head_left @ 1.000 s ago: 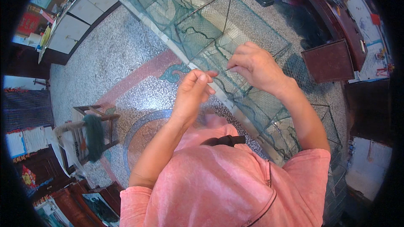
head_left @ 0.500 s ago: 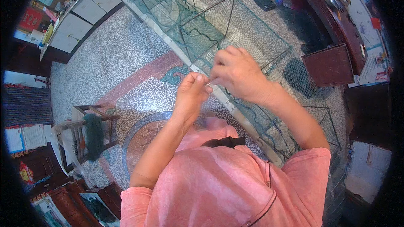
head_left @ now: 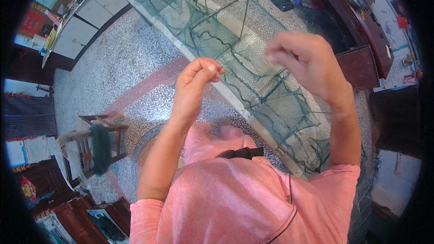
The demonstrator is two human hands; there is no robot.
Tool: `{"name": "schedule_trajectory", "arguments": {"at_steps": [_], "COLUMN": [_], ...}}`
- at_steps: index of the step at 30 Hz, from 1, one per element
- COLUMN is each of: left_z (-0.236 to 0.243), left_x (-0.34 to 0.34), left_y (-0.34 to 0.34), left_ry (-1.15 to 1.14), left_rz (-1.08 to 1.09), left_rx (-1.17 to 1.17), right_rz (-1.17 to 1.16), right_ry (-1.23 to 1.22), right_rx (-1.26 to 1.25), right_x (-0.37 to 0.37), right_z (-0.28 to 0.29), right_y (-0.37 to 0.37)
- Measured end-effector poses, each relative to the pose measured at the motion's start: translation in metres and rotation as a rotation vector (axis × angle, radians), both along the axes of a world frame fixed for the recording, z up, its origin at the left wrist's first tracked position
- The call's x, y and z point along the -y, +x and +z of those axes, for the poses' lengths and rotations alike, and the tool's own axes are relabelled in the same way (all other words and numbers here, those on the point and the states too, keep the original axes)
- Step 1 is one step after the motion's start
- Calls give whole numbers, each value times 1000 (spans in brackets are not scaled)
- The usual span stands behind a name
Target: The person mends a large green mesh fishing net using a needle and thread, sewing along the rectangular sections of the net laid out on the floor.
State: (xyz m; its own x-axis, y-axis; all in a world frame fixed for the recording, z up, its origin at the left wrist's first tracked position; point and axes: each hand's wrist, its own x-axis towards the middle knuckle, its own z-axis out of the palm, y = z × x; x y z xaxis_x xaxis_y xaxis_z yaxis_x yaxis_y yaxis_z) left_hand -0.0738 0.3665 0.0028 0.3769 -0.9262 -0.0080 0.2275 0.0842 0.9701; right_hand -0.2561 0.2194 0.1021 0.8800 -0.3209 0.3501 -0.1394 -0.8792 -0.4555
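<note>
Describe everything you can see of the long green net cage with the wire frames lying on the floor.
The long green net cage is fine green mesh stretched over thin dark rectangular wire frames, forming a row of box-like sections. It lies on the speckled terrazzo floor, running from upper left to lower right, with darker cords sagging inside. The left hand and right hand are raised above it, fingers pinched; whether they hold a thread from it cannot be told.

Speckled terrazzo floor (head_left: 135, 58) carries a long green net cage (head_left: 253, 72) and wooden chair (head_left: 97, 140)

Both hands raised, left hand (head_left: 195, 86) pinched, right hand (head_left: 304, 63) curled
</note>
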Motion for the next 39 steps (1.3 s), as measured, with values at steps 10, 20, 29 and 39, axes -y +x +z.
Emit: {"name": "schedule_trajectory", "arguments": {"at_steps": [10, 20, 29, 39], "left_z": [-8, -29, -38, -60], "left_x": [1, -6, -12, -16], "left_y": [7, -10, -8, -3], "left_ry": [68, 117, 136, 78], "left_rz": [1, 0, 51, 86], "left_rx": [-253, -360, -462, -867], "right_rz": [-67, -69, 68, 134], "right_ry": [326, -71, 75, 310], "right_rx": [178, -186, -62, -89], "right_x": [5, 6, 7, -15], "right_z": [-27, -74, -89, -95], "right_y": [1, 20, 32, 54]}}
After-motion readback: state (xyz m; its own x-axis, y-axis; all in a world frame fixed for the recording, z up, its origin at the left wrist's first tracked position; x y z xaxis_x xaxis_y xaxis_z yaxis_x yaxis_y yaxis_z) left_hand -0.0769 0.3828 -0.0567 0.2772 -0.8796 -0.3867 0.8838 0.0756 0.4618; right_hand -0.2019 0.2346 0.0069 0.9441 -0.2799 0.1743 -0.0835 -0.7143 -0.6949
